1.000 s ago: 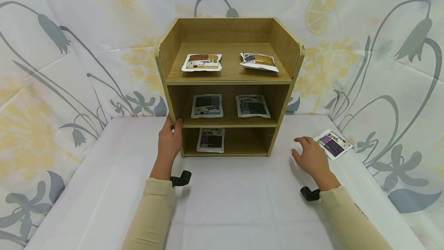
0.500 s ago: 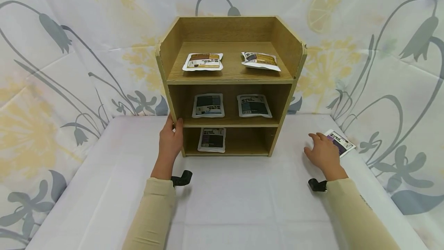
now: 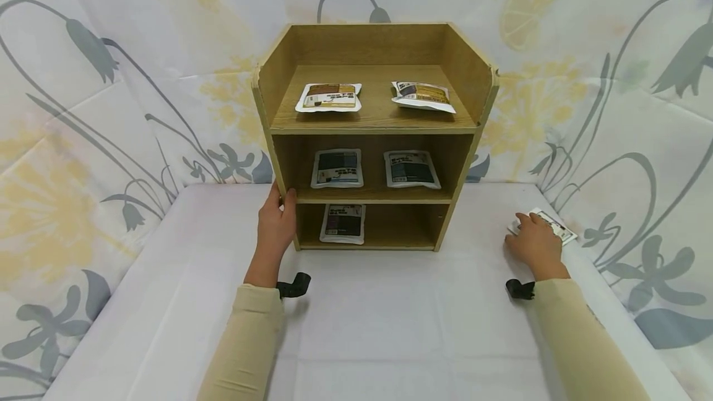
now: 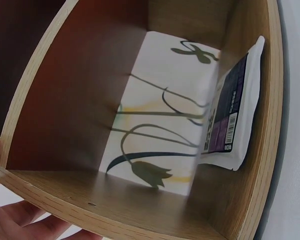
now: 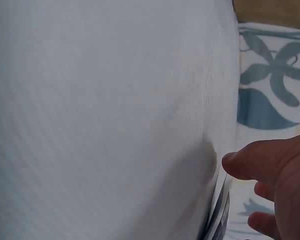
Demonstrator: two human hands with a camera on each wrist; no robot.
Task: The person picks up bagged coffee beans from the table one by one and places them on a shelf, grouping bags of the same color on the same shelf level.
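Note:
My left hand grips the left side panel of a small three-tier wooden shelf, its thumb at the front edge and fingers behind. In the left wrist view, several fingers show outside the panel. Over at the right, my right hand is above a flat white packet with printed lettering, covering part of it. In the right wrist view the thumb is extended near the packet's edge; whether any finger touches it is hard to tell.
On the bottom tier lies a dark-labelled packet. Two more, left and right, lie on the middle tier. The top tier bears brown-labelled and yellow-labelled packets. Floral cloth hangs behind the white-covered table.
My right hand has moved rightward onto the packet at the right, now covering more of it. The left hand keeps its hold on the shelf; the head view has shifted slightly.

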